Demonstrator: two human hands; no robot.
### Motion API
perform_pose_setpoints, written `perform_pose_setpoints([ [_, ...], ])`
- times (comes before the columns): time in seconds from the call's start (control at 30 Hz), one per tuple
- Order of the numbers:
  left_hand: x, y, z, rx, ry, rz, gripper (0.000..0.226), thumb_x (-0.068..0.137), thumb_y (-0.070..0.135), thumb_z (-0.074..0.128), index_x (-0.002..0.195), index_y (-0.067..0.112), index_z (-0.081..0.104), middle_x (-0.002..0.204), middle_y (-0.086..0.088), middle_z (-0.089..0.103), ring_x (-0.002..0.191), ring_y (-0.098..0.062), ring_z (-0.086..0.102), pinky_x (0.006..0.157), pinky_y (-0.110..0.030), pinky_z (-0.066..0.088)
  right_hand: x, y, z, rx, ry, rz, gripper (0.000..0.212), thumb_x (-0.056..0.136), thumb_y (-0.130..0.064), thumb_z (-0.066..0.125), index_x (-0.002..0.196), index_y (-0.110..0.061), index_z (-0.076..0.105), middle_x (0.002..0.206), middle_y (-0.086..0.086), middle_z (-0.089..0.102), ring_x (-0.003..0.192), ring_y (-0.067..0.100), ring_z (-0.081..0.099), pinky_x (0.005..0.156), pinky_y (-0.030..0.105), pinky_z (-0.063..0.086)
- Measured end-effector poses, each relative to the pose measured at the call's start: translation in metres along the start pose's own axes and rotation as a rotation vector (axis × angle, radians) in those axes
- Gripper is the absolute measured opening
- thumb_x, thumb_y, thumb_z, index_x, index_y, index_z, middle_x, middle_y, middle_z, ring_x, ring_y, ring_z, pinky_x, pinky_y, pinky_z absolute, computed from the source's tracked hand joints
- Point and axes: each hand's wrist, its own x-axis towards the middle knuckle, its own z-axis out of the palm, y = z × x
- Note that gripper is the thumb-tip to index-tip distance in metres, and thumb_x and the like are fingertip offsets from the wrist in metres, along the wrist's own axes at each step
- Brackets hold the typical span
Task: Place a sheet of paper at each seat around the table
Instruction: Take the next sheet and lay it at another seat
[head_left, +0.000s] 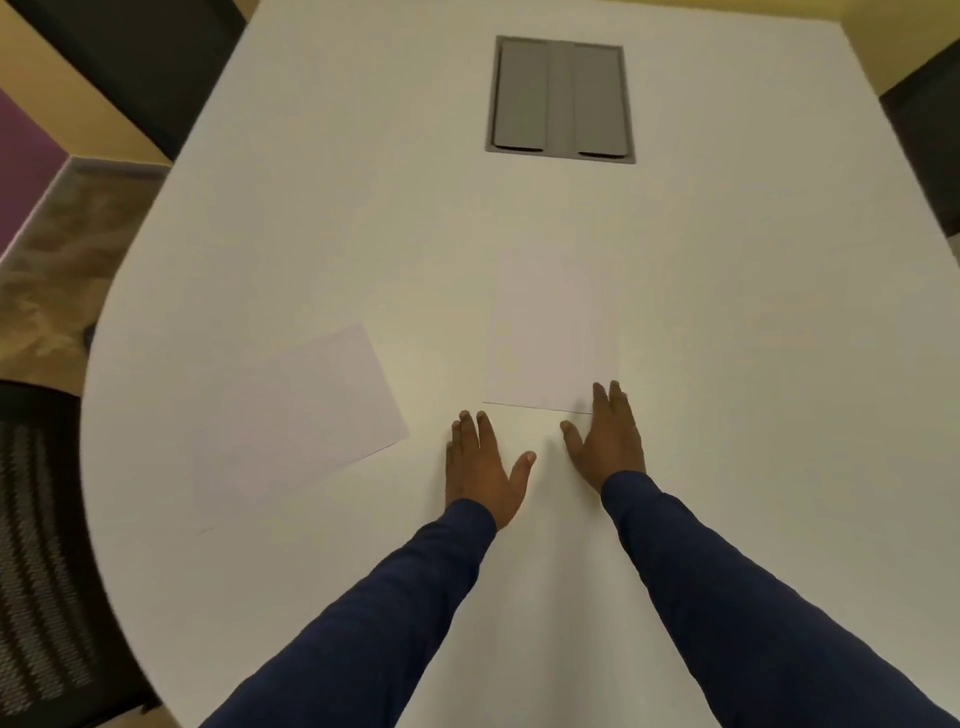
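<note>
Two white sheets of paper lie flat on the white table. One sheet lies straight ahead of me, upright in portrait. The other sheet lies to the left, turned at an angle near the curved left edge. My left hand rests flat on the table just below the middle sheet's near edge, fingers spread, holding nothing. My right hand is also flat and spread, with its fingertips touching the middle sheet's near right corner. Both arms wear dark blue sleeves.
A grey recessed cable hatch sits in the table's middle, beyond the sheets. A dark mesh chair stands at the near left, another dark chair at the far left, and a third at the right edge.
</note>
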Motion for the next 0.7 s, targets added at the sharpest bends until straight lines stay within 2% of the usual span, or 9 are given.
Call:
perform_pose_setpoints([
  [0.17, 0.034, 0.039, 0.006, 0.005, 0.03, -0.089, 0.091, 0.097, 0.062, 0.033, 0.157, 0.007, -0.007, 0.164, -0.017, -0.011, 0.153, -0.029, -0.009, 0.124, -0.04, -0.001, 0.017, 0.022, -0.002, -0.061, -0.019, -0.084, 0.078, 0.101, -0.043, 0.046, 0.16, -0.013, 0.004, 0.168, 0.01, -0.005, 0.155, 0.027, -0.002, 0.126, 0.04, 0.006],
  [0.4, 0.058, 0.065, 0.02, 0.062, 0.042, -0.229, 0.098, 0.095, 0.065, 0.034, 0.155, 0.004, -0.013, 0.163, -0.024, -0.01, 0.152, -0.035, -0.008, 0.124, -0.044, -0.001, 0.033, 0.032, 0.017, -0.083, -0.052, -0.169, 0.079, 0.103, -0.048, 0.035, 0.158, -0.011, -0.008, 0.167, 0.009, -0.013, 0.155, 0.026, -0.009, 0.125, 0.038, -0.003],
  [0.53, 0.06, 0.069, 0.027, 0.09, 0.06, -0.204, 0.099, 0.094, 0.065, 0.035, 0.155, 0.005, -0.014, 0.163, -0.024, -0.009, 0.152, -0.036, -0.007, 0.124, -0.044, 0.001, 0.033, 0.036, 0.03, -0.1, -0.028, -0.167, 0.08, 0.102, -0.052, 0.028, 0.158, -0.012, -0.012, 0.166, 0.008, -0.017, 0.154, 0.024, -0.013, 0.124, 0.037, -0.007],
  [0.6, 0.062, 0.07, 0.027, 0.06, 0.064, -0.158, 0.098, 0.094, 0.063, 0.038, 0.155, 0.007, -0.014, 0.164, -0.021, -0.006, 0.152, -0.034, -0.003, 0.124, -0.042, 0.003, 0.033, 0.036, 0.033, -0.096, -0.018, -0.163, 0.081, 0.098, -0.057, 0.018, 0.158, -0.011, -0.011, 0.166, 0.009, -0.017, 0.154, 0.025, -0.013, 0.124, 0.037, -0.008],
  [0.67, 0.064, 0.072, 0.025, -0.065, 0.086, -0.1, 0.098, 0.093, 0.061, 0.046, 0.157, 0.01, -0.01, 0.164, -0.017, 0.006, 0.152, -0.032, 0.007, 0.124, -0.043, 0.011, 0.034, 0.034, 0.034, -0.086, -0.012, -0.159, 0.084, 0.092, -0.061, 0.009, 0.158, -0.011, -0.009, 0.166, 0.009, -0.015, 0.154, 0.025, -0.012, 0.124, 0.038, -0.008],
  [0.7, 0.066, 0.073, 0.022, -0.18, 0.107, -0.079, 0.098, 0.092, 0.06, 0.05, 0.158, 0.013, -0.006, 0.163, -0.014, 0.014, 0.151, -0.031, 0.016, 0.123, -0.044, 0.019, 0.034, 0.034, 0.034, -0.086, -0.009, -0.161, 0.084, 0.094, -0.06, 0.013, 0.159, -0.011, -0.007, 0.167, 0.009, -0.014, 0.154, 0.025, -0.011, 0.125, 0.039, -0.006],
])
